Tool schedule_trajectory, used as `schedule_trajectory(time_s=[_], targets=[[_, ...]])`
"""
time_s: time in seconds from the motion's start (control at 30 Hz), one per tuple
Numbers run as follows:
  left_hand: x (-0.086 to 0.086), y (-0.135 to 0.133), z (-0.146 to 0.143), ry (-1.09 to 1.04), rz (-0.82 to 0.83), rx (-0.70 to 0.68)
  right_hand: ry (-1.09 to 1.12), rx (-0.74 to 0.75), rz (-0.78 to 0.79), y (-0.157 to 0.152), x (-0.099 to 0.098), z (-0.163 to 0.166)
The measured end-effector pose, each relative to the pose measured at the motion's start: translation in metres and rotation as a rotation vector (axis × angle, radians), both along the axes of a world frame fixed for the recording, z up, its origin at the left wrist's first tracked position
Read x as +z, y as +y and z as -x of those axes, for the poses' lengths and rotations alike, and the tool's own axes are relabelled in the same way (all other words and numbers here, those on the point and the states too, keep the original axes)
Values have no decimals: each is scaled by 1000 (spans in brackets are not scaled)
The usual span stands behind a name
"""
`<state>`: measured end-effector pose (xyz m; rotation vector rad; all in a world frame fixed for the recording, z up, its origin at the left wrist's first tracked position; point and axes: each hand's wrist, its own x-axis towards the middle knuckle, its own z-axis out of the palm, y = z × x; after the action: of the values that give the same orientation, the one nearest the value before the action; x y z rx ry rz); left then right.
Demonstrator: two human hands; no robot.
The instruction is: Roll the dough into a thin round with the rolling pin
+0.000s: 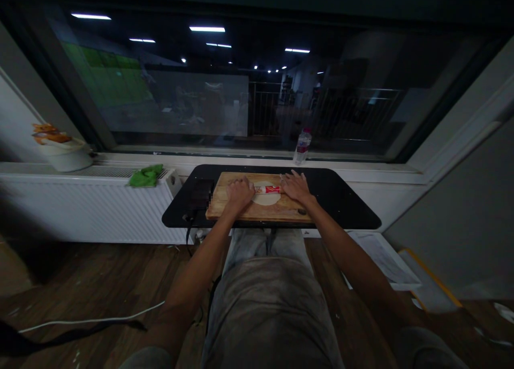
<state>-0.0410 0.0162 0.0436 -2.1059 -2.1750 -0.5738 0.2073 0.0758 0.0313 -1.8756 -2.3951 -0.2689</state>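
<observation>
On a wooden cutting board [225, 211] lies a thin, pale round of dough [268, 200]. Across the dough rests a rolling pin [272, 189] with a red and white printed wrap around its middle. My left hand [240, 191] is closed over the left end of the pin, its fingers curled. Over the right end is my right hand [295, 187], gripping it with some fingers stretched forward. Both ends of the pin are hidden under my hands.
The board sits on a black table [345, 200] with rounded corners by a window. A plastic bottle [302, 145] stands on the sill behind. To the left, a green cloth [145, 176] and a white tub [66, 153] rest on the radiator [100, 208]. A dark flat object [201, 194] lies left of the board.
</observation>
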Motion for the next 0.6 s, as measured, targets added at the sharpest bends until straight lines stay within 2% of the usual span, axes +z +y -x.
schedule_trajectory(time_s=[0.37,0.6], targets=[[-1,-2,2,42,27,-42,-28,86,-162,-39,3,4],[0,-7,1,52,40,-29,21,15,-182,-66,4,10]])
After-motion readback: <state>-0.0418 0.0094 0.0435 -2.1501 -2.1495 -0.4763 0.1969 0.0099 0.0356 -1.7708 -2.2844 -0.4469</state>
